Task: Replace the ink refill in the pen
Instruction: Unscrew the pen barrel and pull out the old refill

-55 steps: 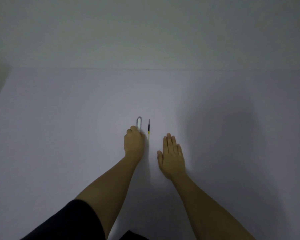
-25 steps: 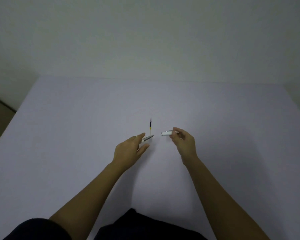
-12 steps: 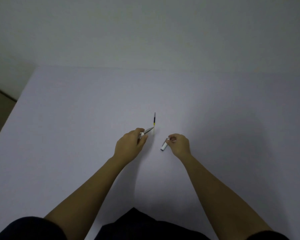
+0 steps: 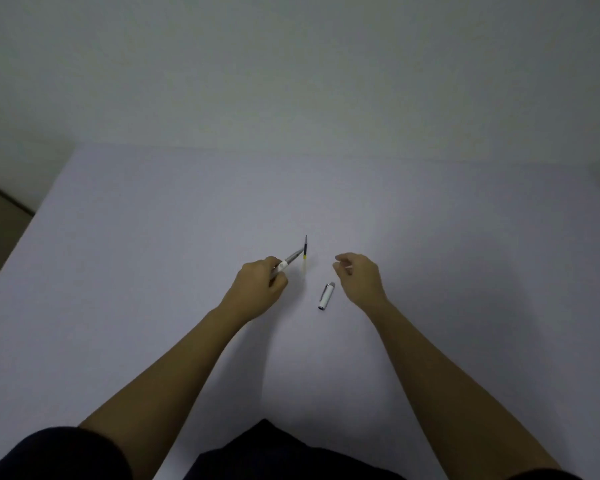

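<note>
My left hand [image 4: 258, 289] grips the pen body [image 4: 289, 262], a silver and white barrel whose tip points up and to the right. Just beyond that tip a thin dark ink refill [image 4: 305, 247] with a yellow band lies on the white table [image 4: 153, 237]. The white pen cap [image 4: 326, 295] lies on the table between my hands, apart from both. Hovering right of the cap, my right hand [image 4: 359, 277] has loosely curled fingers and holds nothing.
A pale wall rises behind the table's far edge [image 4: 291, 150]. The table's left edge [image 4: 25, 230] drops off to a darker floor. My dark sleeves and lap show at the bottom of the view.
My right hand has let go of the pen cap, which now lies on the table, and has lifted away to the right. My left hand still holds the pen body.
</note>
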### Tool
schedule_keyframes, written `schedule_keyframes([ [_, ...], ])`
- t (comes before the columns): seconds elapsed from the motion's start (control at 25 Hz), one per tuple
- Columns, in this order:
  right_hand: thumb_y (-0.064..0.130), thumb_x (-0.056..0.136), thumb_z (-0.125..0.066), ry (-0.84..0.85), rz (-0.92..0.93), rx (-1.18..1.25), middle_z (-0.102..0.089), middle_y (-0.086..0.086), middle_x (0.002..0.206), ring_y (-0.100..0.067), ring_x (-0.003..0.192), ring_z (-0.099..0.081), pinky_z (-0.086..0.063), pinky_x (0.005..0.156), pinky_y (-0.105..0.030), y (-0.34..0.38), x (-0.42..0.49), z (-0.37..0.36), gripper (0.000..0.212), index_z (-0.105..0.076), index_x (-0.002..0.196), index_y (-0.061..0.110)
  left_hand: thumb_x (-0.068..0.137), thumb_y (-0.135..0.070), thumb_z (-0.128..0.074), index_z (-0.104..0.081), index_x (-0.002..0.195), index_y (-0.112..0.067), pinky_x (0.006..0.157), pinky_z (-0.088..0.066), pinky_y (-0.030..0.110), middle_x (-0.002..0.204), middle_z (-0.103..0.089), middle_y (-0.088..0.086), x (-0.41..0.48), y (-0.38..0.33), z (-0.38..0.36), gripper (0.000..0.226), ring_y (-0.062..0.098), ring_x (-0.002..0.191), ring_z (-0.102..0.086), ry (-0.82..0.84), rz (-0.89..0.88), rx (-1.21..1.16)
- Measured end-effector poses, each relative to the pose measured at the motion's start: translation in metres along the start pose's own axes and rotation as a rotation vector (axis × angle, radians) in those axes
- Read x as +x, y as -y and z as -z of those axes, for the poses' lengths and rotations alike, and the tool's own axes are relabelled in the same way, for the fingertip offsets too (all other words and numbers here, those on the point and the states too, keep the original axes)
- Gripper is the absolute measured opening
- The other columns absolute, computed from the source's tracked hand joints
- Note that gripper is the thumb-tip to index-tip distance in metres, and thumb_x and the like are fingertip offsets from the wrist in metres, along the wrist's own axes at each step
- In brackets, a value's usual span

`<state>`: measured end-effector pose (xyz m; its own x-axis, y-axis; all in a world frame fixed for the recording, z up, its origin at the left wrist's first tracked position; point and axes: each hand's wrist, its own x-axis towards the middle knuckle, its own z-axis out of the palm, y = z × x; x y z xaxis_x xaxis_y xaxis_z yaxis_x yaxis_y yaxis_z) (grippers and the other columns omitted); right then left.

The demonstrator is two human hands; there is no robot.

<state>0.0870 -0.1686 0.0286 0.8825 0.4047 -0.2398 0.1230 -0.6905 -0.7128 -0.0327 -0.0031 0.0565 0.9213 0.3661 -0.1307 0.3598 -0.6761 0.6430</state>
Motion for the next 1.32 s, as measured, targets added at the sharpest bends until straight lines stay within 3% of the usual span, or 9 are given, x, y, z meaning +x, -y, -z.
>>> schedule_keyframes([
  [0.08,0.018,0.094,-0.049,0.048,0.142,0.019,-0.068,-0.015,0.109,-0.028,0.100,-0.064,-0.049,0.087,-0.029,0.023,-0.002,0.024,0.025,-0.065,0.109,0.005,0.093,-0.019,-0.048,-0.059,0.083,-0.002,0.055,-0.037,0.033,0.066,-0.059,0.013,0.000,-0.004,0.014,0.022,0.022,0.055,-0.046,0.057,-0.059,0.022],
  [0.2,0.025,0.097,-0.042,0.188,0.342,-0.116,-0.068,-0.009,0.111,-0.023,0.100,-0.062,-0.047,0.089,-0.032,0.058,-0.011,0.053,0.030,-0.064,0.110,0.011,0.097,-0.026,-0.045,-0.061,0.093,-0.008,0.061,-0.038,0.032,0.073,-0.058,0.003,-0.004,-0.015,0.032,0.024,0.022,0.064,-0.050,0.170,-0.225,0.128],
  [0.28,0.031,0.099,-0.035,0.346,0.398,-0.322,-0.068,-0.011,0.106,-0.027,0.096,-0.060,-0.046,0.085,-0.038,0.073,-0.021,0.064,0.035,-0.063,0.108,0.011,0.098,-0.028,-0.043,-0.060,0.106,-0.012,0.066,-0.038,0.030,0.079,-0.057,0.002,-0.008,-0.023,0.037,0.025,0.019,0.071,-0.049,0.190,-0.308,0.178],
  [0.4,0.031,0.097,-0.038,0.478,0.394,-0.566,-0.070,-0.010,0.097,-0.028,0.087,-0.060,-0.046,0.079,-0.041,0.082,-0.032,0.070,0.034,-0.067,0.102,0.013,0.097,-0.031,-0.045,-0.062,0.103,-0.010,0.064,-0.039,0.029,0.080,-0.062,0.006,-0.015,-0.031,0.037,0.027,0.020,0.070,-0.051,0.185,-0.324,0.183],
  [0.52,0.030,0.093,-0.049,0.378,0.480,-0.559,-0.073,-0.008,0.090,-0.026,0.081,-0.063,-0.049,0.076,-0.040,0.084,-0.041,0.078,0.027,-0.072,0.095,0.014,0.096,-0.033,-0.045,-0.064,0.097,-0.012,0.060,-0.041,0.021,0.077,-0.064,0.004,-0.024,-0.033,0.036,0.028,0.013,0.066,-0.054,0.163,-0.319,0.112],
  [0.72,0.025,0.087,-0.060,0.150,0.833,-0.533,-0.073,-0.005,0.098,-0.022,0.097,-0.062,-0.050,0.079,-0.037,0.076,-0.056,0.085,0.021,-0.071,0.103,0.017,0.095,-0.037,-0.047,-0.064,0.079,-0.024,0.053,-0.038,0.008,0.065,-0.062,-0.009,-0.032,-0.035,0.042,0.026,-0.001,0.049,-0.047,0.157,-0.243,-0.051],
  [0.92,0.036,0.093,-0.049,0.358,0.557,-0.472,-0.073,-0.002,0.104,-0.021,0.090,-0.065,-0.051,0.083,-0.037,0.076,-0.055,0.081,0.032,-0.065,0.114,0.019,0.096,-0.036,-0.044,-0.065,0.090,-0.012,0.056,-0.037,0.017,0.069,-0.062,0.005,-0.035,-0.040,0.043,0.033,0.007,0.058,-0.049,0.142,-0.335,0.082],
  [1.12,0.027,0.086,-0.062,0.206,0.703,-0.400,-0.071,0.004,0.095,-0.013,0.088,-0.061,-0.046,0.078,-0.027,0.078,-0.058,0.085,0.016,-0.068,0.099,0.019,0.097,-0.032,-0.045,-0.062,0.086,-0.011,0.056,-0.037,0.027,0.068,-0.061,0.011,-0.032,-0.045,0.048,0.029,0.017,0.058,-0.046,0.124,-0.351,0.054],
  [1.32,0.030,0.096,-0.042,0.286,0.589,-0.495,-0.070,-0.002,0.098,-0.021,0.088,-0.061,-0.047,0.079,-0.035,0.079,-0.059,0.078,0.029,-0.066,0.103,0.016,0.097,-0.034,-0.045,-0.064,0.093,-0.013,0.052,-0.031,0.016,0.063,-0.053,-0.003,-0.030,-0.044,0.052,0.029,0.008,0.055,-0.043,0.124,-0.394,0.090],
])
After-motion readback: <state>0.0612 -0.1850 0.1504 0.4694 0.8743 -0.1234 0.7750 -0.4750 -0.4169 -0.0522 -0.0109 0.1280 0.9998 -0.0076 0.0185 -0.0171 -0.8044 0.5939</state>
